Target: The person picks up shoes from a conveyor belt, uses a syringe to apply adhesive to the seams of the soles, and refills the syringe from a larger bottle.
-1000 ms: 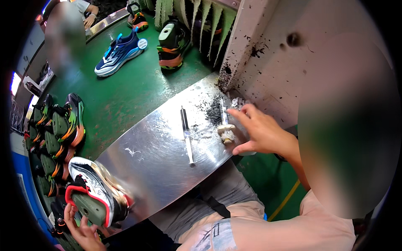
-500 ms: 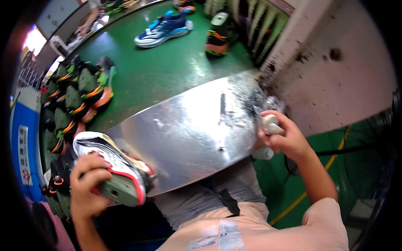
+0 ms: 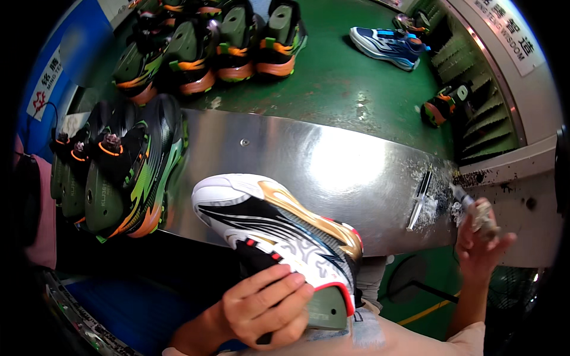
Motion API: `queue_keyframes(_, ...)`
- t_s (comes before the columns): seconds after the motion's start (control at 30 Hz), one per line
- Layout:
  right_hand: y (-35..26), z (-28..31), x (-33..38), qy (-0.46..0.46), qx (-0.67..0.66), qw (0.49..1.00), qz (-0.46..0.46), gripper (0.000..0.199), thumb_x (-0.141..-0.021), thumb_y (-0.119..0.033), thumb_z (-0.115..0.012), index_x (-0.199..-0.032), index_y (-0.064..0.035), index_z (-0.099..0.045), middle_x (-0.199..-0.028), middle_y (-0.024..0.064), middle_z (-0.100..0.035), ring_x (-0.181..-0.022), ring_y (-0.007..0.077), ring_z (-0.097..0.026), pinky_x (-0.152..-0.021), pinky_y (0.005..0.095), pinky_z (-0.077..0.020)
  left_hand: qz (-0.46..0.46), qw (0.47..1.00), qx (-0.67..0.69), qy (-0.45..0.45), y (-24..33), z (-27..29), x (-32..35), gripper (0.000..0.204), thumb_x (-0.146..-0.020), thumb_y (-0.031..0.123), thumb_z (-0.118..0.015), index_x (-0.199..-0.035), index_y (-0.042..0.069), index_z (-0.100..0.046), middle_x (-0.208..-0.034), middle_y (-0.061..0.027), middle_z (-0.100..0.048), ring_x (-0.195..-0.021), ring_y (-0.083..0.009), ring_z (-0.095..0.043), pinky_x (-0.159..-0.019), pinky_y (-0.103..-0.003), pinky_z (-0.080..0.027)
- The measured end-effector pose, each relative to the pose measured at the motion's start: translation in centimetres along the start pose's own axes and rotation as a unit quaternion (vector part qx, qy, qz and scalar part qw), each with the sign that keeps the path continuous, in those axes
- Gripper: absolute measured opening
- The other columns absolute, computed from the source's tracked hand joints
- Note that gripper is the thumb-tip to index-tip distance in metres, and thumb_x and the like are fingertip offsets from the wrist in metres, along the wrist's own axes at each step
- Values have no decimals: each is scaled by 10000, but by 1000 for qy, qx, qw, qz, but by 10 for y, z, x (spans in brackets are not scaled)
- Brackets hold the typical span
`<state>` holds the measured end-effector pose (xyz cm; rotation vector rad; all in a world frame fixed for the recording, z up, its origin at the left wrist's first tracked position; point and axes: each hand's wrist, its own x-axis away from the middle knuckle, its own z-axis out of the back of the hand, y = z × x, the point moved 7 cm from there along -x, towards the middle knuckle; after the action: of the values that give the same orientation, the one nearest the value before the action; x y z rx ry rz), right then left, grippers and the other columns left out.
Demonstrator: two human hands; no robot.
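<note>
White/black/gold shoe (image 3: 284, 228) gripped nr collar by L hand (image 3: 270, 305); syringe-like tool (image 3: 465, 199) held in R hand (image 3: 480, 252) (black/white syringe (image 3: 420, 202) laid flat on metal sheet (image 3: 273, 154)).

Steel ledge (image 3: 383, 196) offers room between white shoe (image 3: 284, 237) and lying syringe (image 3: 420, 199).

Head camera: it is worn on the person's head, the left one of a pair, and it looks downward and forward over the shirt (image 3: 409, 338).
Fisheye lens: very wide, so the long edges of the metal plate (image 3: 279, 154) are bending (black corners surround the view).
Left hand (image 3: 267, 305) and white shoe (image 3: 267, 219): nearest to the lens, at lower middle.
Right hand (image 3: 478, 249): smaller, toward the right rim.
Green table (image 3: 332, 77): seen obliquely from above, going away to the top.
Strip curtain (image 3: 475, 107): farther, upper right.
</note>
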<state>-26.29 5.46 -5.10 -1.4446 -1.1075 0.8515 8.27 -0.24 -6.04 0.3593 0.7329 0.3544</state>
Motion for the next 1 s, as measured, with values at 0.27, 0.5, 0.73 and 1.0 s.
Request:
queue_keyframes(0.27,10,-267,-76,-435,-124,875,-173,813,-843,-788,-363,-1181,-50,-397,-593,62,-488,-437,107,-405,-396,230,-316,-45,995,-43,75,-3,2,12,130,-777,69,-657,-869,137,-595,-1016,-10,-649,-976,-172,-628,-884,-335,-558)
queue_keyframes(0.5,73,-310,-90,-384,-145,838,-359,883,-838,-817,-270,-1197,-21,-404,-621,73,-462,-487,97,-360,-422,215,-275,-51,989,0,138,-11,7,23,68,-825,109,-572,-883,73,-573,-980,-83,-631,-1013,-235,-602,-912,-404,-536)
queue_keyframes(0.73,95,-318,-95,-332,-142,835,-416,904,-827,-830,-269,-1195,-15,-404,-615,65,-444,-492,96,-344,-430,210,-262,-66,983,22,171,-14,12,28,127,-860,132,-538,-920,23,-515,-949,-107,-626,-978,-246,-608,-889,-442,-548)
queue_keyframes(1.0,71,-330,-94,-365,153,863,-315,982,-779,-846,-391,-1131,71,-419,-586,48,-454,-443,73,-365,-388,207,-257,-13,968,43,248,-12,-3,33,115,-846,110,-567,-915,27,-526,-932,-96,-625,-954,-236,-616,-889,-425,-552)
